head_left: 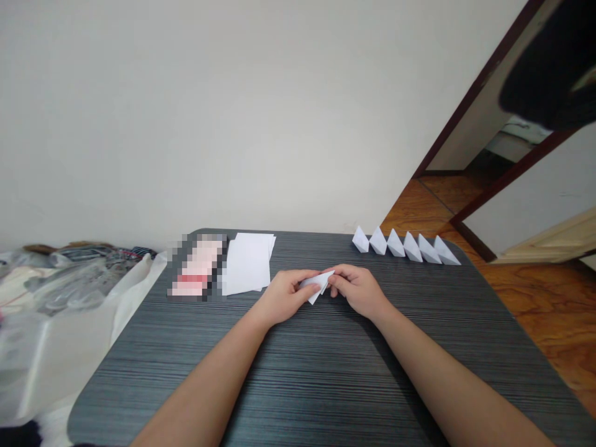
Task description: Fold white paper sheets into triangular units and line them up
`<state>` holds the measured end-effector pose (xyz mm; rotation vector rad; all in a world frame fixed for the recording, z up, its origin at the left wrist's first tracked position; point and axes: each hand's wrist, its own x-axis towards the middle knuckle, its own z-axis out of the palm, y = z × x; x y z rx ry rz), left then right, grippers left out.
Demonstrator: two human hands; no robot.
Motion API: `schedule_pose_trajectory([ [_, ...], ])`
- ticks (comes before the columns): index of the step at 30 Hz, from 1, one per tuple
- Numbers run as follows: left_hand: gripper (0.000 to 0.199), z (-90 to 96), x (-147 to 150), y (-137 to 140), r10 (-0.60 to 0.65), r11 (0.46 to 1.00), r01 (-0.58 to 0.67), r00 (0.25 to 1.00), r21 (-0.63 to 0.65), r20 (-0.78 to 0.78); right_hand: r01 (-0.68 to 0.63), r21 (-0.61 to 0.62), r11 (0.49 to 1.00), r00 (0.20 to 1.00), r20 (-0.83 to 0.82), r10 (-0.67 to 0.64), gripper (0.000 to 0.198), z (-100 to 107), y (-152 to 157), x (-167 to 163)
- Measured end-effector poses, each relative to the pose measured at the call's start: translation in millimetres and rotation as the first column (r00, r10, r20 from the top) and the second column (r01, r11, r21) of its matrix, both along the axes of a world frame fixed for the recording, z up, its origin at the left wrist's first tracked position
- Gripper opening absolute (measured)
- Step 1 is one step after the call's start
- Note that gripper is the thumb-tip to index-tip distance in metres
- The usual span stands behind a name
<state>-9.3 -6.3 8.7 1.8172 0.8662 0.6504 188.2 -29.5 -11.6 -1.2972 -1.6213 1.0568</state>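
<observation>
A small piece of folded white paper (318, 284) is held between my two hands over the middle of the dark table. My left hand (285, 297) grips its left side, thumb on the near face. At the upper right corner, my right hand (356, 287) pinches the paper between thumb and fingers. The paper has a pointed shape with separate flaps hanging at the lower edge. Fingers behind it are partly hidden.
Several folded white paper shapes (395, 243) stand in a row at the table's back right. White paper sheets (246, 264) lie stacked at the back left, beside a pixelated rectangular object (198, 267). The dark table (298, 385) meets a wall behind. Plastic-covered items (69, 298) lie left of it.
</observation>
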Motion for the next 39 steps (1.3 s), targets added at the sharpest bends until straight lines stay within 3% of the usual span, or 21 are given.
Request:
schedule_pose_trajectory([
  [11,0.029,2.3,-0.7,-0.8,0.058,0.993,-0.053,0.997,0.103,-0.049,0.019,-0.003,1.000,1.000,-0.014,-0.019,0.017,-2.2,1.0,0.0],
  [19,0.024,-0.8,-0.8,-2.3,0.143,0.986,-0.130,0.982,0.108,-0.122,0.021,0.232,0.972,1.000,0.007,-0.023,0.016,-0.7,4.0,-0.9],
  [25,0.022,-9.3,0.6,1.0,0.127,0.990,-0.127,0.992,-0.066,-0.006,0.029,0.064,0.998,1.000,0.011,-0.029,0.020,-4.9,0.9,-2.5],
  [29,0.025,-11.0,1.9,3.4,0.121,0.973,-0.097,0.987,-0.209,0.103,-0.035,-0.001,0.999,0.999,-0.004,0.035,0.019,-5.2,-0.4,-3.0],
  [33,0.024,-8.3,0.7,3.8,0.095,0.979,-0.076,0.991,-0.191,0.091,-0.032,-0.019,0.999,0.998,0.056,0.033,0.022,-5.1,-1.0,-3.4],
  [39,0.021,-4.6,-1.9,2.4,0.046,0.996,-0.050,0.998,-0.080,-0.051,-0.014,-0.017,1.000,0.992,0.123,0.016,0.024,-3.8,-1.8,-3.2],
])
